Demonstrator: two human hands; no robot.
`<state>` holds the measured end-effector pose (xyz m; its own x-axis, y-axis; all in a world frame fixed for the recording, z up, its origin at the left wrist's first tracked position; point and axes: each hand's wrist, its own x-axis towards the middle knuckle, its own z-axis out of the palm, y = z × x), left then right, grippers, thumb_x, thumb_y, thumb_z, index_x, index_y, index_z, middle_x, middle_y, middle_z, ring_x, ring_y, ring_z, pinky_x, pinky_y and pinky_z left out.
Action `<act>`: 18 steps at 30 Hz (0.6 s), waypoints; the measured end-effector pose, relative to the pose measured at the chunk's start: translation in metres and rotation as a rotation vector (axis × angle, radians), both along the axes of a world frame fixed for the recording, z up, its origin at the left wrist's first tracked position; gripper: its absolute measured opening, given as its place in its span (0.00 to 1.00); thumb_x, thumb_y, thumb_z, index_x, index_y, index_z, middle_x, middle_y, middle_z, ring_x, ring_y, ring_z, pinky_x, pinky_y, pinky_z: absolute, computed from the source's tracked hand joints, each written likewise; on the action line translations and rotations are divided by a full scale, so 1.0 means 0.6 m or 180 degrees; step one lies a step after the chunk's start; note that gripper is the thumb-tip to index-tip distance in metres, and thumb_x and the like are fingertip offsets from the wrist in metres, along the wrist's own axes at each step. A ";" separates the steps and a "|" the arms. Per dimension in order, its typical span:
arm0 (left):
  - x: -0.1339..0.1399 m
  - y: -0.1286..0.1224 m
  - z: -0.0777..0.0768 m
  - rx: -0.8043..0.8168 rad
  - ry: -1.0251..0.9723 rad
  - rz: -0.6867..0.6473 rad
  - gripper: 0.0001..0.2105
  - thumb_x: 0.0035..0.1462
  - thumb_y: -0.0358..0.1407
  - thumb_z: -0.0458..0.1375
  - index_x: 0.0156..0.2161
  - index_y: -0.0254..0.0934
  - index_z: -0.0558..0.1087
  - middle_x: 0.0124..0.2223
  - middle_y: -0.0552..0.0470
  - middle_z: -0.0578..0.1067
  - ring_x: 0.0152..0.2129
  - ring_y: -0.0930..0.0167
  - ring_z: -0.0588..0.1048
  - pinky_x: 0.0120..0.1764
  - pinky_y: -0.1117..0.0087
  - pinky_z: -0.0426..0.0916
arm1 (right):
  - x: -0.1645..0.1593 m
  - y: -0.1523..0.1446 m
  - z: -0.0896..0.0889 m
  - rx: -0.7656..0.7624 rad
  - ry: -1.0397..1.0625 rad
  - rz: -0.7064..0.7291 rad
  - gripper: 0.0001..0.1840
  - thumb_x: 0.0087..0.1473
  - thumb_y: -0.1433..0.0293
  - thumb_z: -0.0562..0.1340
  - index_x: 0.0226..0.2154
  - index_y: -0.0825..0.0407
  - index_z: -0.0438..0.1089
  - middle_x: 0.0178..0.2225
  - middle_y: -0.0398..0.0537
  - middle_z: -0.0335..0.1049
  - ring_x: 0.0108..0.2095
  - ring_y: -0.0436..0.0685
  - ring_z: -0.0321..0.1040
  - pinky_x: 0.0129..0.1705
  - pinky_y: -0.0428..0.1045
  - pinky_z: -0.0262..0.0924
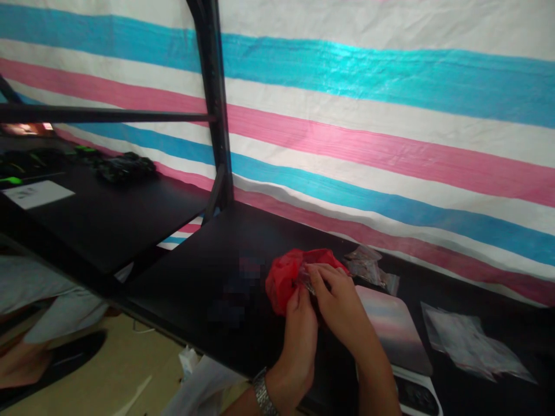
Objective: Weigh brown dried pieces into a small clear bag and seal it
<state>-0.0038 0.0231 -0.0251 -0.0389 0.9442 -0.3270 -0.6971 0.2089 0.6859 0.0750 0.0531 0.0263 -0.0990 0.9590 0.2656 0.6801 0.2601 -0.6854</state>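
Note:
A crumpled red plastic bag (pixel 284 280) lies on the black tabletop, right in front of my hands. My left hand (pixel 301 318) and my right hand (pixel 333 292) meet at its near side, both with fingers closed. Between the fingertips shows a small clear plastic bag (pixel 306 276); its contents are too blurred to make out. Just to the right, a digital scale (pixel 390 326) with a shiny flat plate stands partly behind my right forearm. Behind the scale lie small filled clear bags (pixel 368 267).
Flat clear plastic bags (pixel 472 341) are piled at the right. A black upright post (pixel 217 104) rises at the table's back left. On the neighbouring shelf are a white sheet (pixel 39 194) and dark bundles (pixel 124 167). A person's leg (pixel 56 312) shows at lower left.

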 end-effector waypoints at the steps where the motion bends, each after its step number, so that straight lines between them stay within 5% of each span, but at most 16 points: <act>1: -0.001 0.001 -0.001 -0.0012 0.0046 -0.0005 0.25 0.60 0.53 0.65 0.55 0.37 0.79 0.55 0.38 0.82 0.55 0.57 0.79 0.58 0.59 0.71 | 0.000 0.000 0.000 -0.0016 0.0040 0.0001 0.23 0.71 0.58 0.54 0.45 0.47 0.83 0.50 0.50 0.83 0.53 0.66 0.74 0.61 0.63 0.58; 6: -0.002 0.001 -0.001 -0.0086 0.0382 -0.0163 0.27 0.61 0.57 0.61 0.52 0.35 0.78 0.42 0.43 0.83 0.37 0.64 0.81 0.38 0.67 0.74 | 0.010 -0.002 0.001 0.0011 0.0335 -0.0044 0.23 0.70 0.56 0.55 0.46 0.47 0.84 0.50 0.51 0.83 0.53 0.67 0.75 0.61 0.63 0.58; 11: 0.000 -0.002 0.006 -0.0052 0.0859 -0.0325 0.23 0.69 0.53 0.53 0.48 0.34 0.76 0.24 0.55 0.73 0.19 0.71 0.71 0.23 0.72 0.62 | 0.031 -0.013 0.010 0.0166 0.0649 -0.0195 0.20 0.66 0.57 0.58 0.43 0.45 0.85 0.48 0.52 0.84 0.53 0.68 0.75 0.60 0.64 0.60; 15: 0.003 -0.006 0.017 0.0222 0.1503 -0.0166 0.18 0.71 0.44 0.52 0.56 0.37 0.76 0.48 0.43 0.83 0.42 0.65 0.81 0.44 0.67 0.74 | 0.055 -0.024 0.020 0.0106 0.0952 -0.0427 0.16 0.60 0.57 0.63 0.42 0.46 0.84 0.46 0.51 0.84 0.48 0.67 0.76 0.55 0.61 0.65; 18: 0.005 -0.009 0.022 0.0980 0.2041 -0.0315 0.18 0.73 0.42 0.48 0.56 0.39 0.77 0.57 0.42 0.80 0.55 0.63 0.78 0.58 0.62 0.70 | 0.077 -0.032 0.023 0.0097 0.1175 -0.0728 0.16 0.56 0.56 0.66 0.40 0.49 0.82 0.40 0.51 0.84 0.40 0.63 0.76 0.47 0.57 0.66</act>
<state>-0.0008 0.0177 -0.0118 -0.0435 0.9990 0.0132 -0.1250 -0.0186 0.9920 0.1210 0.0337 0.0403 0.2219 0.9364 0.2719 0.4334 0.1551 -0.8878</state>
